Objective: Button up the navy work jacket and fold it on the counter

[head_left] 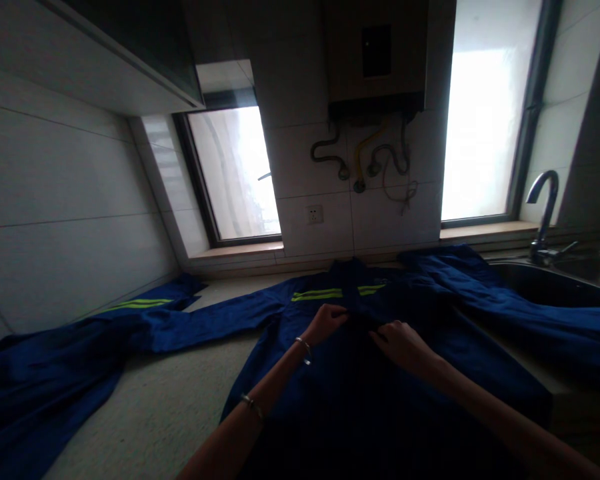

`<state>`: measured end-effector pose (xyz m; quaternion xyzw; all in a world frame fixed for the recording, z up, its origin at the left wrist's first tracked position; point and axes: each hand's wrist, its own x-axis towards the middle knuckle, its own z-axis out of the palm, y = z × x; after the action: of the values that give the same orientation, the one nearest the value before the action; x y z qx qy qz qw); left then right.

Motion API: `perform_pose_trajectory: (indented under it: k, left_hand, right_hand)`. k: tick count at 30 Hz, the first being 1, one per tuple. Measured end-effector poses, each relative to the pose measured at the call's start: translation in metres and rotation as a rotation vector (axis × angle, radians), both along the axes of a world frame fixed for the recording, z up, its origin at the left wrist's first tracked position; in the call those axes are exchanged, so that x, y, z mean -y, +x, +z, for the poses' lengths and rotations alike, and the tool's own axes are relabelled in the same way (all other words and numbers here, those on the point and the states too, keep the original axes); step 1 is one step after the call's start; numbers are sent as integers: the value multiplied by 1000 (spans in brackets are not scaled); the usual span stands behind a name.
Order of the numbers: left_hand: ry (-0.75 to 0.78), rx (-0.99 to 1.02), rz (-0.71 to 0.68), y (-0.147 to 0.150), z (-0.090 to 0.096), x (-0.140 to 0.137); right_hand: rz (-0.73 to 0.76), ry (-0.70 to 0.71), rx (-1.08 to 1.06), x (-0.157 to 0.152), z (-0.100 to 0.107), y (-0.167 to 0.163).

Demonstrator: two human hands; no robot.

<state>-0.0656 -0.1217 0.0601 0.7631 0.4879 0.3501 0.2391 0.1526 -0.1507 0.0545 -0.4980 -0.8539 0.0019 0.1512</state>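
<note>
A dark blue work jacket (290,360) with yellow-green stripes across the chest lies spread over the counter, its collar toward the wall. My left hand (326,322), with bracelets on the wrist and forearm, is closed on the jacket's front near the middle line. Just to the right, my right hand (397,339) has its fingers bent together over the front edge of the same jacket. The cloth between the two hands is very dark, so its fastening cannot be made out.
Another blue garment (55,360) with yellow-green stripes lies on the counter (180,393) at left. More blue cloth (520,300) lies at right, beside the sink (520,277) and its faucet (547,207). A water heater (377,60) with pipes hangs above, between two windows.
</note>
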Motion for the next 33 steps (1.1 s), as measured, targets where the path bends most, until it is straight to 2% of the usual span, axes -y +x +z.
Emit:
perform_pose_trajectory:
  k: [8,13,17,23,25,28,31,33]
  left_hand:
    - [37,-44,-3,0,-2,-1]
    - [33,-98,-55,1,-7,0]
    - [8,-178,-51,2,-8,2]
    - [57,-186,-23,4,-10,0]
    - [86,-137,12,7,-10,1]
    - [160,-34,51,17,-9,5]
    - [211,37,6,27,-4,13]
    - [237,72,-4,32,1,17]
  right_hand:
    - [79,-109,-96,2,0,12]
    - [8,-127,-134,-22,-1,14]
    - [6,-189,-136,-37,-3,17]
    - [133,-186,-105,-16,-5,21]
    - [141,-112,-91,-5,-2,20]
    - [112,134,-24,6,3,15]
    - [133,345,63,11,9,13]
    - [199,408,104,14,11,13]
